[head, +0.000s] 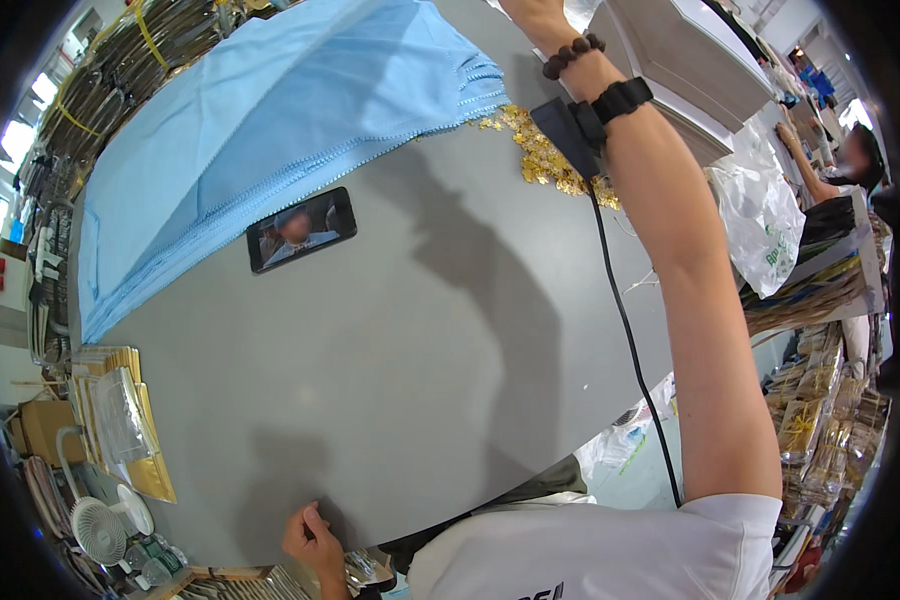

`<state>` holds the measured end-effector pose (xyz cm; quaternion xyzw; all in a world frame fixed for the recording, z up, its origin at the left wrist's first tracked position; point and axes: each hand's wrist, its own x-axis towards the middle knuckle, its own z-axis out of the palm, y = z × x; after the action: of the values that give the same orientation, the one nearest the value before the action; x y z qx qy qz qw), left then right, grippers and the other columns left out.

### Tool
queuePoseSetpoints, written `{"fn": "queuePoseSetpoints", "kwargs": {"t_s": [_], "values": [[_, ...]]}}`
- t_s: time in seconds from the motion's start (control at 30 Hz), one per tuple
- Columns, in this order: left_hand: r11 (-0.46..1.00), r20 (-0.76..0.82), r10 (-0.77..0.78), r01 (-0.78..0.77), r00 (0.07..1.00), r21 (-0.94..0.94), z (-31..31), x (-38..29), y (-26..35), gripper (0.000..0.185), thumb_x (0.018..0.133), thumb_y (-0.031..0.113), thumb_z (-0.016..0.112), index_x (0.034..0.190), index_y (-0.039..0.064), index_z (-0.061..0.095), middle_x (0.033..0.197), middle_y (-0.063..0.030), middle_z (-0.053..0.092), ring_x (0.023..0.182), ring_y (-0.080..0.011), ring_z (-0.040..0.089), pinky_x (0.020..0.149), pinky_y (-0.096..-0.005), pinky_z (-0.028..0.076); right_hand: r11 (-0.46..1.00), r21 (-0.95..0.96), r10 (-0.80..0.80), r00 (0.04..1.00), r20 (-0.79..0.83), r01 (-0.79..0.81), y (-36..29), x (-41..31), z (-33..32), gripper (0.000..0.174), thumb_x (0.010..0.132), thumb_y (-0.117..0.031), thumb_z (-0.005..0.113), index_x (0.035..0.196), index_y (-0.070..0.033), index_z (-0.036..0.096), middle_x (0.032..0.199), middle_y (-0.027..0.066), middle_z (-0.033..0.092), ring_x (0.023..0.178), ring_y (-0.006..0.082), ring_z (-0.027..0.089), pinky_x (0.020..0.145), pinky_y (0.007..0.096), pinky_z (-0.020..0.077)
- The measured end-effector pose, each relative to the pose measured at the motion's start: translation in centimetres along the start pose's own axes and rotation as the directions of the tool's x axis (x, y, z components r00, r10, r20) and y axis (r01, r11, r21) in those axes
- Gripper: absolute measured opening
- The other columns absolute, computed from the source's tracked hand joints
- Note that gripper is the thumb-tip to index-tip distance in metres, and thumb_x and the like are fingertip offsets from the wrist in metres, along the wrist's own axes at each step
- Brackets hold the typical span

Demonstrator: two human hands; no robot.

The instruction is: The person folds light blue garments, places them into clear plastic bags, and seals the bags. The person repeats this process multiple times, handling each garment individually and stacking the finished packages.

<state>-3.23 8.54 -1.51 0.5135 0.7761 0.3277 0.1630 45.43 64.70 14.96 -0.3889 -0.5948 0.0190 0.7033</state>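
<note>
At the table's near edge is my left hand [313, 536], its fingers curled in and nothing seen in it. My right arm reaches far across the right side; only the base of my right hand [534, 10] shows at the top edge, its fingers out of view. A stack of light blue cloth pieces [270, 112] lies folded over on the grey table [390, 360]. Against its near edge rests a smartphone [301, 230] with a lit screen. Small gold-coloured pieces [547, 157] are piled beside my right forearm, partly under a black device [566, 135] with a cable.
Gold and clear packets [124, 420] lie at the left edge, near a small white fan [99, 529]. Grey-white boxes [675, 60] and a white plastic bag [757, 206] are at the upper right. Another person [859, 161] works beyond. Bundled wrapped goods [817, 405] are stacked at the right.
</note>
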Motion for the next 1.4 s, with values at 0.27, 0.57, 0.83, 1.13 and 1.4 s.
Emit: {"fn": "queuePoseSetpoints", "kwargs": {"t_s": [0.27,0.57,0.83,1.13,1.4], "values": [[0.999,-0.021,-0.003,0.004,1.000,0.040,0.1,-0.3,0.0,0.023,0.102,0.015,0.065,0.092,-0.002,0.076,0.072,-0.0083,0.069,0.053,-0.0128,0.058,0.052,-0.0292,0.043,0.677,-0.363,0.736,0.594,0.325,-0.641,2.4,-12.7,-0.5,0.019,0.094,-0.015,0.077,0.099,0.003,0.077,0.085,0.0086,0.077,0.069,0.0142,0.074,0.063,0.0274,0.0626],[1.000,-0.022,0.009,-0.008,1.000,0.028,0.0,-0.4,-0.2,0.026,0.105,0.017,0.064,0.094,-0.003,0.075,0.071,-0.0063,0.068,0.057,-0.0117,0.058,0.055,-0.0284,0.044,0.514,-0.393,0.856,0.483,0.184,-0.762,2.7,-15.2,-0.1,0.024,0.083,-0.016,0.084,0.084,0.005,0.072,0.076,0.0105,0.072,0.063,0.0171,0.069,0.059,0.0316,0.0579],[0.999,0.017,-0.023,0.024,1.000,-0.025,-0.1,0.2,0.3,0.023,0.103,0.016,0.067,0.093,-0.002,0.077,0.067,-0.0072,0.067,0.055,-0.0124,0.059,0.052,-0.0292,0.042,0.592,0.076,0.753,0.584,0.304,-0.802,-2.5,-12.5,-2.7,0.019,0.092,-0.012,0.079,0.104,0.000,0.071,0.098,0.0131,0.071,0.079,0.0178,0.071,0.071,0.0288,0.0615],[0.906,0.210,0.417,-0.386,0.884,-0.174,5.3,10.1,10.9,0.011,0.098,0.014,0.074,0.100,0.005,0.079,0.079,-0.0057,0.072,0.064,-0.0164,0.064,0.060,-0.0278,0.051,0.845,-0.396,-0.110,0.842,0.528,0.359,-10.4,-9.9,-6.3,0.031,0.087,0.003,0.072,0.115,-0.008,0.079,0.110,0.0110,0.066,0.097,0.0269,0.069,0.081,0.0353,0.0566],[0.266,0.509,0.351,0.438,0.786,-0.859,13.2,24.1,22.7,0.070,0.107,0.052,0.058,0.152,-0.001,0.048,0.141,-0.0161,0.062,0.132,-0.0256,0.060,0.106,-0.0432,0.053,0.911,-0.346,-0.054,0.898,0.438,0.223,-18.2,-10.4,-12.0,0.027,0.094,0.009,0.066,0.113,-0.005,0.078,0.122,0.0090,0.075,0.107,0.0173,0.071,0.089,0.0300,0.0558]]}}
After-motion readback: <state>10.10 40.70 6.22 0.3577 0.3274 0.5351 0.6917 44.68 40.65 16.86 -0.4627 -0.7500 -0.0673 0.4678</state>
